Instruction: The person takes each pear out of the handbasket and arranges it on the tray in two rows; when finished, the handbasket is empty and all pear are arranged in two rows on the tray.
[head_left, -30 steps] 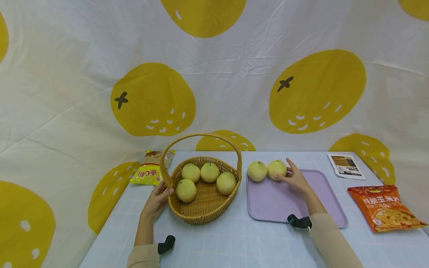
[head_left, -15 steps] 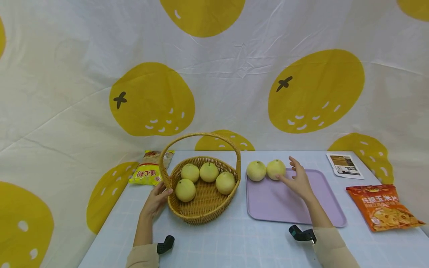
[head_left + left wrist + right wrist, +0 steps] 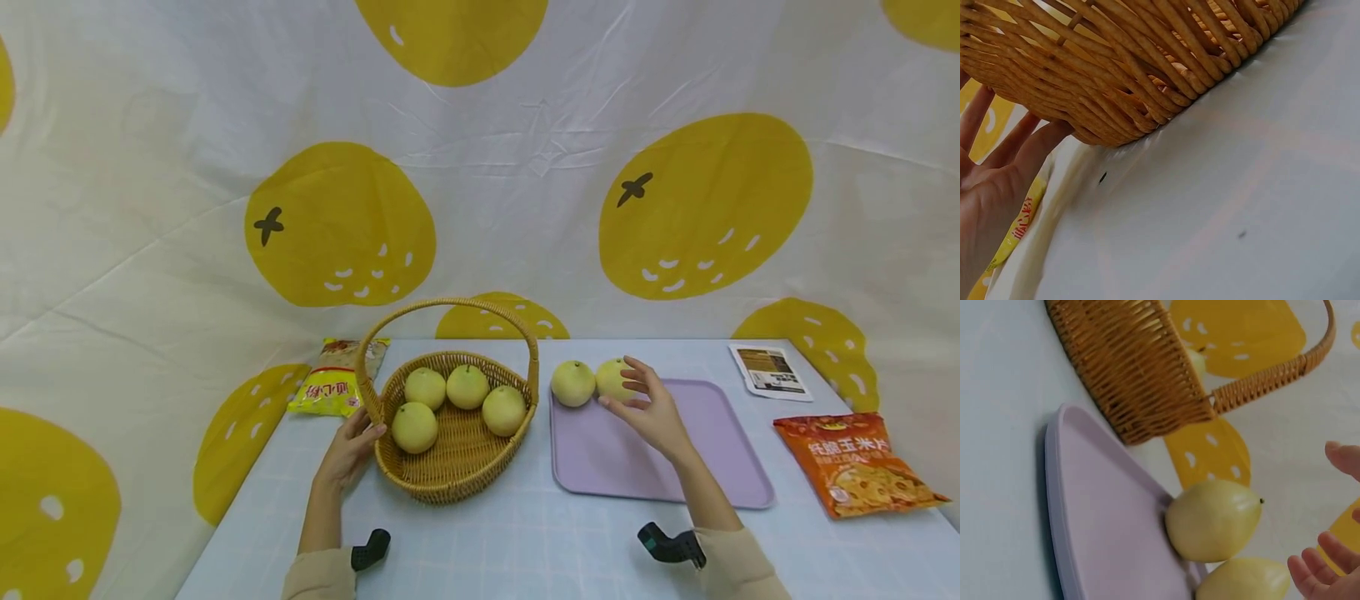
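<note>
A wicker basket [image 3: 450,483] with a tall handle holds several pale yellow, round pears [image 3: 415,427]. My left hand [image 3: 348,446] rests against its left end, near the handle's foot. In the left wrist view, fairly straight, spread fingers [image 3: 1035,147] touch the woven wall; some fingertips are hidden. Two more pears sit side by side at the back left of a lilac tray [image 3: 600,467]: a left one [image 3: 573,383] and a right one [image 3: 611,379]. My right hand [image 3: 651,412] hovers beside the right pear, partly covering it, with fingers and thumb apart and nothing held.
A yellow food packet [image 3: 327,392] lies behind the basket at left. On the right are an orange snack bag [image 3: 858,467] and a small white-and-brown pouch [image 3: 771,372]. A patterned cloth [image 3: 525,208] hangs behind the table.
My right hand has come away from the right pear, opened wider, then shifted left in front of it. Left hand, basket and pears stay in place.
</note>
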Tool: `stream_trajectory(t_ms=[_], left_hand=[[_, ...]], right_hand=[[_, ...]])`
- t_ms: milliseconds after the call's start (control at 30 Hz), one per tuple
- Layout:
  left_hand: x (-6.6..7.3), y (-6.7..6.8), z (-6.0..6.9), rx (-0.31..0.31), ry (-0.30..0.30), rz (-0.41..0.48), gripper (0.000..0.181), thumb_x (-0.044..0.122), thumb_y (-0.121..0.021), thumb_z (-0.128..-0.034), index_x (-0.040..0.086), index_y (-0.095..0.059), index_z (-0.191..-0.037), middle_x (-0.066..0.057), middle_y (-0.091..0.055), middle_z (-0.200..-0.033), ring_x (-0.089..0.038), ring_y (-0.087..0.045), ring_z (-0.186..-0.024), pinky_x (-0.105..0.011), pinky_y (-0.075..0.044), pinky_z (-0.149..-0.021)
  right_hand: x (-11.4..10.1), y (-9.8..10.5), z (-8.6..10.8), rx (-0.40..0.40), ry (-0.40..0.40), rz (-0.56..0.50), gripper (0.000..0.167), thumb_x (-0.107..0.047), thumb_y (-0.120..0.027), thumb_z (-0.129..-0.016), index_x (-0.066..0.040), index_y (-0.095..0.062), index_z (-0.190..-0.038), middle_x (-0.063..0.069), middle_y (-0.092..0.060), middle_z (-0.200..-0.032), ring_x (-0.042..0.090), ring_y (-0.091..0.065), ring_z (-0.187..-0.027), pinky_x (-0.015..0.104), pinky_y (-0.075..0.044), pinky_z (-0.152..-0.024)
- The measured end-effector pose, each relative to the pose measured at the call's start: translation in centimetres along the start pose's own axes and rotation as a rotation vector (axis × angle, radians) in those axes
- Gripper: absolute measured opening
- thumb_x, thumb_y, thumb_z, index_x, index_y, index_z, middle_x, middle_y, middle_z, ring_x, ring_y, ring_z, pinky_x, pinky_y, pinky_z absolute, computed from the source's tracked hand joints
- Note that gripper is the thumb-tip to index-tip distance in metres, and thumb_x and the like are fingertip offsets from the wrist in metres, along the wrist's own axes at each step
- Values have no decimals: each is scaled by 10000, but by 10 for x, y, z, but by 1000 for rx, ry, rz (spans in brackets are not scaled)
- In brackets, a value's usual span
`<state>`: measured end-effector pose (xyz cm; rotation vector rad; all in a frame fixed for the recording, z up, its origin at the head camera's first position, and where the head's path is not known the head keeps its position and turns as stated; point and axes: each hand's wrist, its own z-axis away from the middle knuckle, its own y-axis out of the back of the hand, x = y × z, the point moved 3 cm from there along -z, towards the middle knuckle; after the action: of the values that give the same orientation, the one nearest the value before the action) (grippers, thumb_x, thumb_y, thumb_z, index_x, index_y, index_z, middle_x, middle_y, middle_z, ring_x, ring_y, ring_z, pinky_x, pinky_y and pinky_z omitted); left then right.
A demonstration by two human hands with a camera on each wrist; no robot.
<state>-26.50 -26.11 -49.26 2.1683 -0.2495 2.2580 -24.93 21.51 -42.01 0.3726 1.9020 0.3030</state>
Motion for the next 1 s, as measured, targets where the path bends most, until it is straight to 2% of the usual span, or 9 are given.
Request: stream_trajectory(t_ms=[133,233,300,467,633,833,1000], left_hand=[[-1,0,0,11,25,0,655,76,-584,-910,68,-261,-1480,-186,-220,-1516,-36,-499,-1106,-241,-478,-878],[-1,1,-1,14,34,3,641,73,-578,-914,85,-273,-1478,-167,-232,-1514,-25,-503,-1105,-238,-473,-884],[-1,1,-1,9,34,-1,634,70,-570,-919,86,-272,-1478,-164,-231,-1515,-20,-502,-1107,-237,-470,-888],[-1,1,0,8,34,-8,631,64,-564,-921,87,-270,-1479,-168,-232,-1516,-5,-507,-1097,-237,-468,-888],[-1,1,1,5,21,-7,635,67,-562,-922,86,-264,-1482,-173,-225,-1519,7,-508,-1094,-238,-470,-883],[-1,0,2,4,8,-12,632,82,-560,-927,92,-262,-1484,-172,-226,-1514,8,-501,-1102,-232,-469,-883],[0,-1,2,4,6,3,638,43,-540,-930,58,-230,-1488,-200,-204,-1516,2,-515,-1080,-223,-471,-874]], right_hand=[[-11,-11,4,-30,49,-62,720,-74,-751,-788,-13,-375,-1399,239,-497,-1237,268,-507,-1096,290,-515,-818],[-20,-21,7,-61,89,-107,699,-39,-751,-778,-2,-398,-1379,248,-507,-1220,191,-529,-1058,339,-524,-818],[-25,-28,9,-93,109,-137,692,-23,-749,-775,4,-403,-1374,260,-508,-1218,218,-544,-1046,362,-526,-817],[-36,-45,11,-185,142,-198,664,4,-733,-779,42,-404,-1355,268,-512,-1219,385,-526,-1043,410,-519,-827],[-46,-65,13,-285,151,-247,603,-7,-720,-796,69,-435,-1322,282,-501,-1228,365,-540,-1038,470,-495,-855],[-58,-90,13,-382,174,-308,577,-27,-705,-818,104,-432,-1310,318,-469,-1263,470,-518,-1042,392,-513,-843],[-65,-112,11,-428,176,-351,557,-30,-692,-832,78,-440,-1317,311,-474,-1255,480,-516,-1053,418,-510,-845]])
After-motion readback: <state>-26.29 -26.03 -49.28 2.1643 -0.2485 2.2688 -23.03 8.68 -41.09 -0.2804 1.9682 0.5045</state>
